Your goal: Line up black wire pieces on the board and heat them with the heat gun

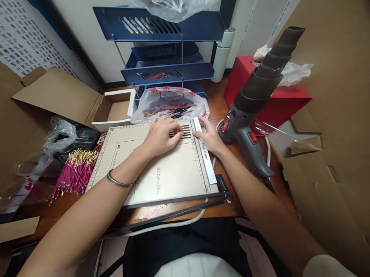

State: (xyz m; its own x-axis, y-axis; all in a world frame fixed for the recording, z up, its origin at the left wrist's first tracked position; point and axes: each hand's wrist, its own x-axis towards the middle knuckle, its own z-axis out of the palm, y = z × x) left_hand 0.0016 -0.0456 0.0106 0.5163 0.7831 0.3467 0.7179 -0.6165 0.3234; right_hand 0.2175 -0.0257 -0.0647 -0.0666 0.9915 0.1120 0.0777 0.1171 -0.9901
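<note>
My left hand [164, 135] rests on the cream paper cutter [171, 172], with fingers bent and thumb and fingertips close together at a row of short, thin black strips [186, 131]. Part of the row is covered by that hand, and its exact hold on the strips is hard to see. At the cutter's right edge, my right hand [210, 136] lies across the white guide bar [208, 166], thumb pointing left at the strip ends and index finger apart from it. The black cutter arm [176, 213] is swung down along the near edge.
A grey heat gun [243, 106] stands at right beside a red box [270, 105]. Pink wires with gold ends [77, 173] lie at left near an open carton [115, 107]. Behind the cutter are a plastic bag [170, 100] with black pieces and a blue tray rack [166, 73].
</note>
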